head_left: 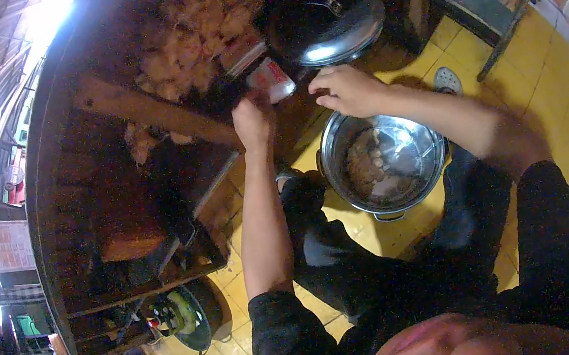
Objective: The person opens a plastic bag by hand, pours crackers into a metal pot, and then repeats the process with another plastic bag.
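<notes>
My left hand [254, 121] is closed at the edge of the dark wooden shelf, its fingers against a white packet with red print [272, 80]. Part of the packet is in shadow, so its kind does not show. My right hand [351, 89] is bent over the far rim of a metal pot [332, 184], thumb and forefinger a little apart, with nothing visible between them. Inside the pot, which stands on the floor between my legs, lie brownish contents [372, 163] and several small pale pieces. Glare hides part of its inside.
A large shiny lidded pan [345, 43] stands beyond my right hand. Brownish, crumpled pieces [204, 33] are heaped on the dark wooden shelf [160, 108]. At lower left, a dark basin [206, 315] holds green items. The yellow tiled floor [542, 97] extends to the right.
</notes>
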The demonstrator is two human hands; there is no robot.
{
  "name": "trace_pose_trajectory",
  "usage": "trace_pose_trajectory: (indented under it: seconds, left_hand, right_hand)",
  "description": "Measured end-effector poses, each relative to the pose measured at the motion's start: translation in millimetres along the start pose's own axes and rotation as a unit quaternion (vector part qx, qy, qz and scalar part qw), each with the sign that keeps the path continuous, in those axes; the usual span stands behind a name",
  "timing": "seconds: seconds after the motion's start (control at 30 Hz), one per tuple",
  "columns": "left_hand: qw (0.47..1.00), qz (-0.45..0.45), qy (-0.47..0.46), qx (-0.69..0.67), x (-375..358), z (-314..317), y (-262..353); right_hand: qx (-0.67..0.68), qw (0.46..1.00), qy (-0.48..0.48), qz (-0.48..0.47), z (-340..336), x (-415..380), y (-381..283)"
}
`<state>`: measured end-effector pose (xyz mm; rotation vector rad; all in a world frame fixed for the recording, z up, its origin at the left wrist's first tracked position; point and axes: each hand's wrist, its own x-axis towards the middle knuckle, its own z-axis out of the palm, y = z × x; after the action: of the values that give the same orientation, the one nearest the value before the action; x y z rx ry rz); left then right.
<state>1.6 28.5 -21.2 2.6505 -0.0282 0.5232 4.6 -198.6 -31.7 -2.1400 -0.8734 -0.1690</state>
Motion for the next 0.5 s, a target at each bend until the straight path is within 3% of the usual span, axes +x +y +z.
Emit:
trace_pose_trajectory:
  seconds: [0.17, 0.23, 0.43, 0.5]
  left_hand:
    - [0.991, 0.122, 0.029, -0.042, 1, 14, 10]
    - [0.989, 0.127, 0.039, -0.065, -1, 17, 12]
    - [0.992, 0.101, 0.040, -0.069, -7, 15, 15]
    - [0.987, 0.078, 0.050, -0.132, -10, 13, 17]
  right_hand:
    - [-0.057, 0.994, 0.065, -0.072, 23, 20, 8]
    - [-0.150, 0.981, 0.094, -0.074, 26, 24, 7]
    - [-0.185, 0.978, 0.080, -0.050, 41, 38, 12]
    - [-0.183, 0.980, 0.071, -0.021, 46, 43, 12]
